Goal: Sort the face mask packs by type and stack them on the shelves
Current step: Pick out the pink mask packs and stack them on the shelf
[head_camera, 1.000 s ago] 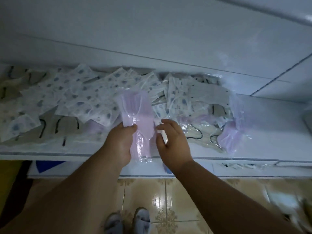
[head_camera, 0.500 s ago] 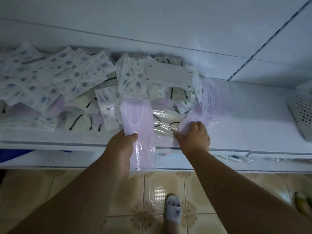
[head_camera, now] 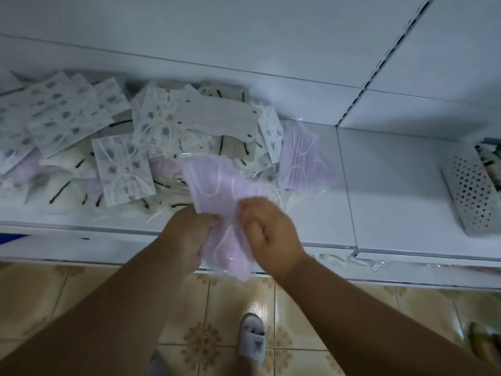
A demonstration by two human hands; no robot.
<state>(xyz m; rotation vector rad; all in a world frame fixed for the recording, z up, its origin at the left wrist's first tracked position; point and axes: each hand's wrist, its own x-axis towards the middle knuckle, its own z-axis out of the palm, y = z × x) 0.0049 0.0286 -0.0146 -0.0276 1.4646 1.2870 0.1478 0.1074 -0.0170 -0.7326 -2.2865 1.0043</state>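
Note:
Both my hands hold purple mask packs [head_camera: 217,188] over the front edge of the white shelf [head_camera: 379,185]. My left hand [head_camera: 187,234] grips them from the left, and my right hand [head_camera: 268,234] pinches them from the right. Another purple pack [head_camera: 303,161] lies flat on the shelf just behind my right hand. A loose pile of blue-patterned white packs [head_camera: 67,118] and cream packs with black ear loops [head_camera: 217,118] covers the shelf's left and middle.
A white perforated basket [head_camera: 471,196] stands on the shelf at the far right. The shelf's back panel rises behind the pile. Below are a lower shelf edge [head_camera: 406,272], a tiled floor and my slippered foot [head_camera: 252,337].
My right hand picked up a purple pack from the shelf and brought it to the pack in my left hand. The view shifted to the right.

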